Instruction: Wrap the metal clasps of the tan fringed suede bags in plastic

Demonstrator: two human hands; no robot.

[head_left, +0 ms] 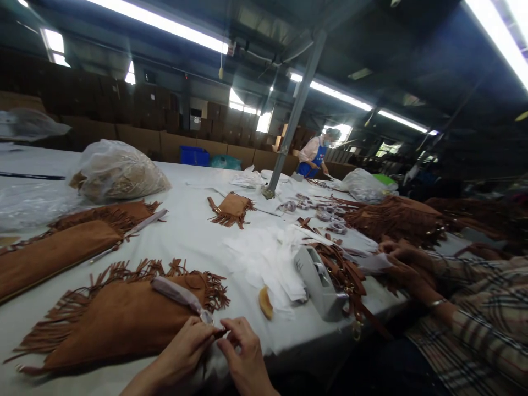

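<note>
A brown suede bag with fringe (pixel 124 319) lies flat before me on the white-covered table. Over its right end stretches a strap wrapped in pale film (pixel 177 294), with a metal ring (pixel 207 317) at its near end. Just below that ring, my left hand (pixel 185 349) pinches a small dark brown strap end. My right hand (pixel 243 352) is closed on the same piece from the other side, thumb and forefinger bent together. The fingers partly hide the strap end, so its details are unclear.
A grey tape dispenser (pixel 319 286), white tissue sheets (pixel 268 258) and a yellow curved piece (pixel 266 303) lie to the right. A co-worker's hands (pixel 400 258) handle pale wrapping there. More fringed bags (pixel 66 247) lie left; a metal post (pixel 295 121) rises from the table.
</note>
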